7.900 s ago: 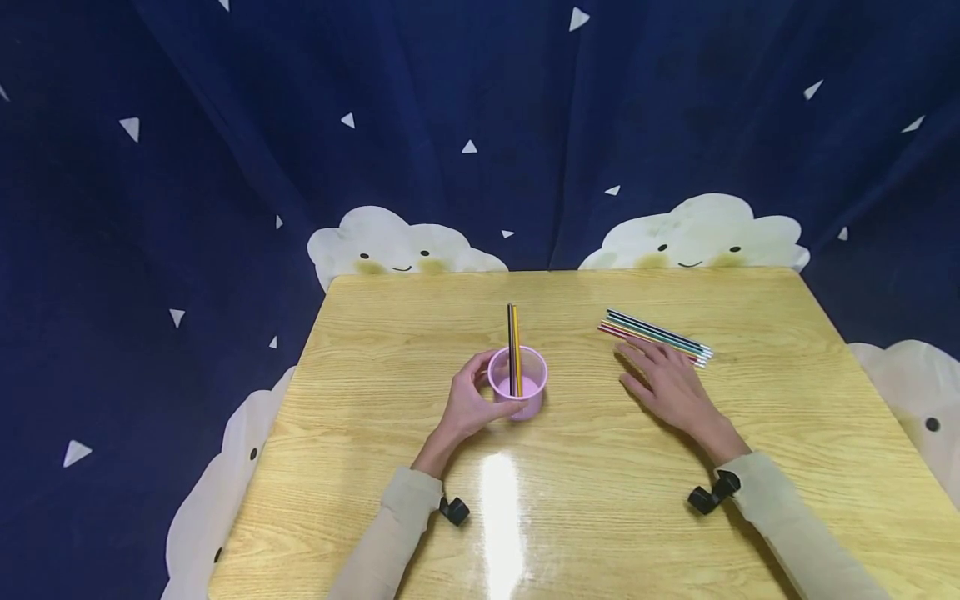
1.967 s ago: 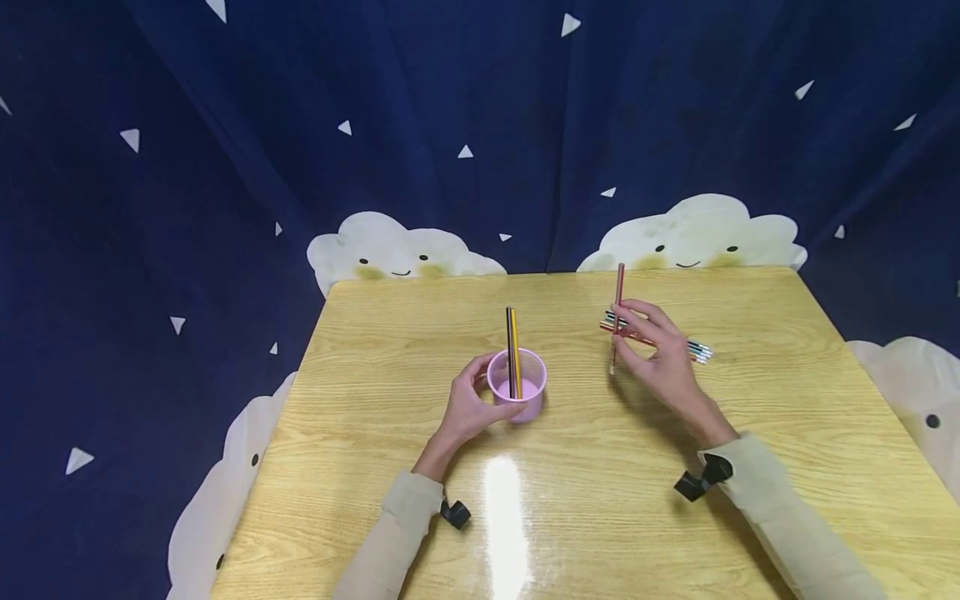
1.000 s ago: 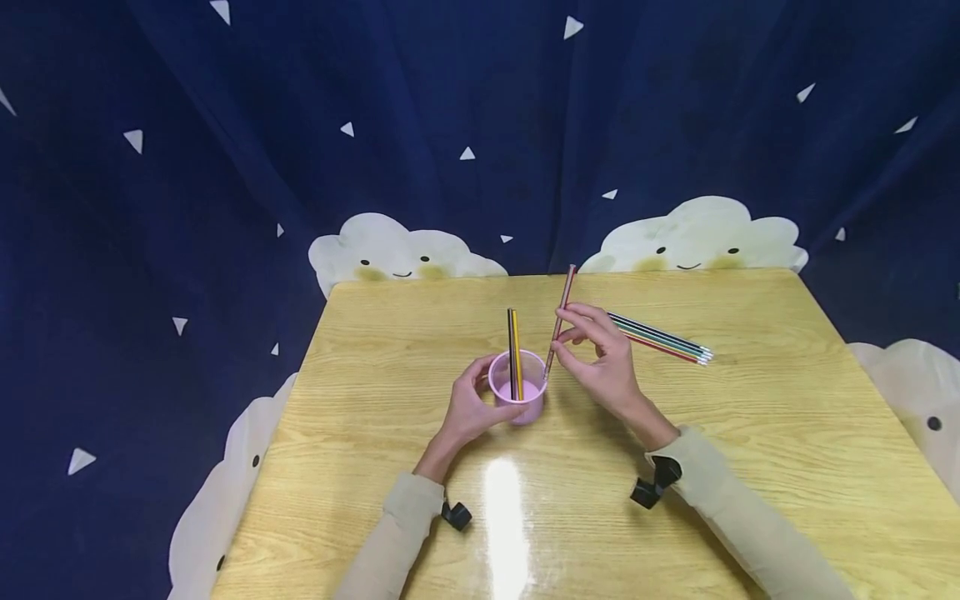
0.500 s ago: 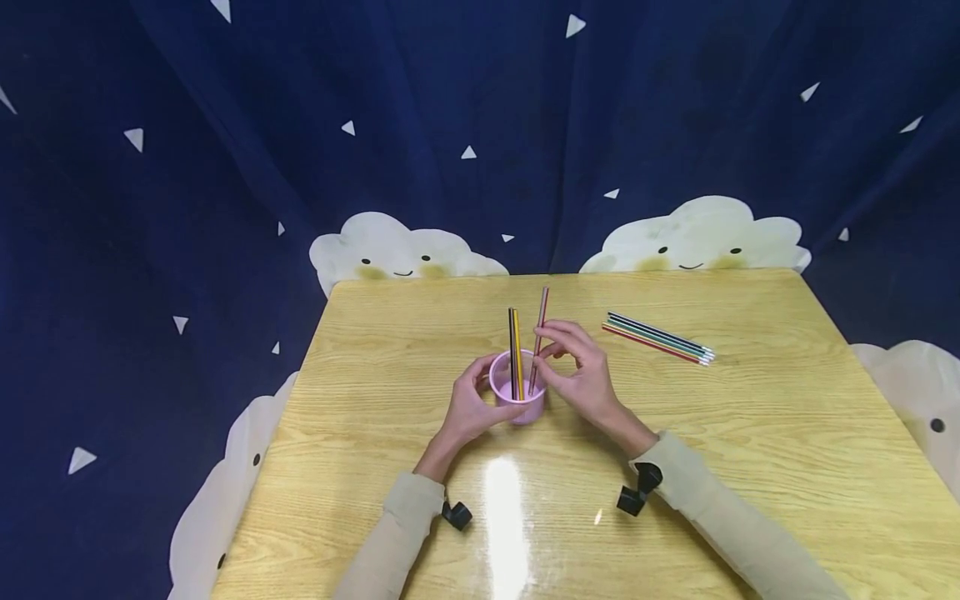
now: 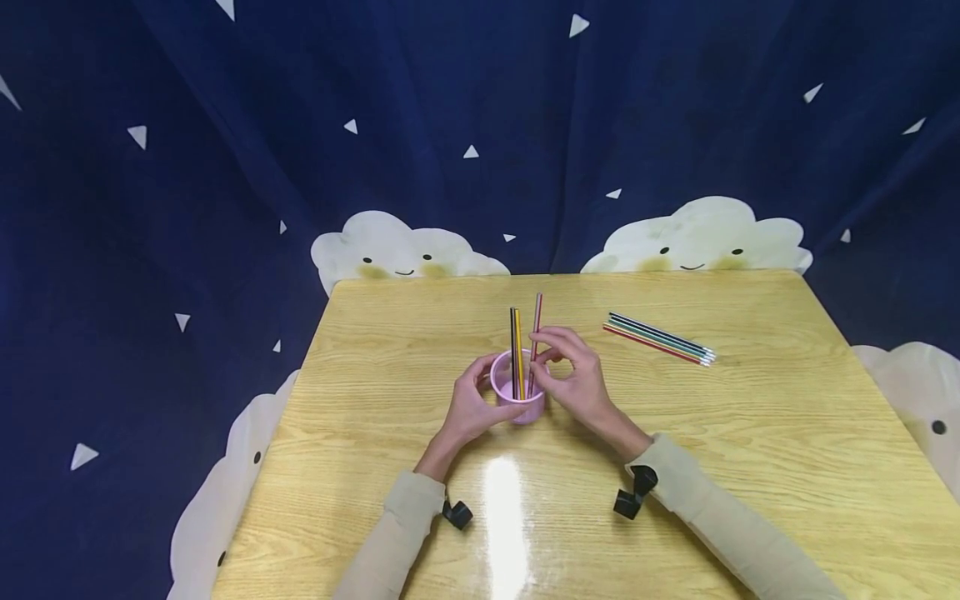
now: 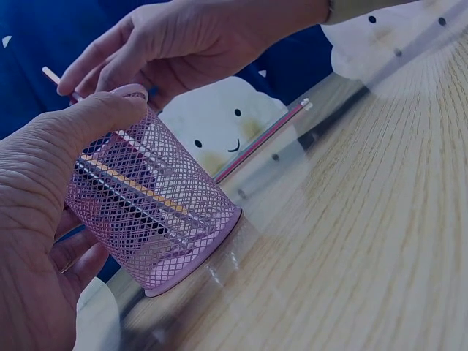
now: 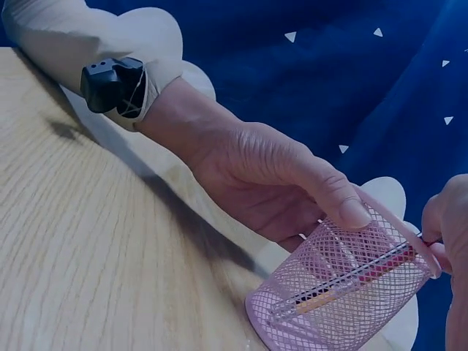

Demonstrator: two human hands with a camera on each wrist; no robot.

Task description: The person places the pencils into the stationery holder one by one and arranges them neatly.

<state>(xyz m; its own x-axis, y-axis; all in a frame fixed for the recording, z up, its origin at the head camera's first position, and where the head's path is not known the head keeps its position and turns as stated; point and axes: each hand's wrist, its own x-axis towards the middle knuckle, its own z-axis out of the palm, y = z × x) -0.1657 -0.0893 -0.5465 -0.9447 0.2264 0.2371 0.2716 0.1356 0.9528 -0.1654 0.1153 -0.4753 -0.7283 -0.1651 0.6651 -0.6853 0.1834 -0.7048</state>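
Note:
A pink mesh pencil cup stands upright on the table, and my left hand grips its left side, thumb across the front. A black pencil and a yellow pencil lean inside it. Between thumb and fingers, my right hand pinches a red pencil, whose lower part is within the cup at the right side. Through the mesh in the left wrist view, the yellow pencil shows inside the cup. The right wrist view shows my left thumb near the rim of the cup.
Several pencils lie side by side at the back right of the wooden table. A dark blue curtain with white triangles and clouds hangs behind the table. Each wrist wears a small black camera.
My right hand was over the pencils on the table; it has picked up the red pencil, carried it left and lowered its end into the cup. The left hand has stayed on the cup.

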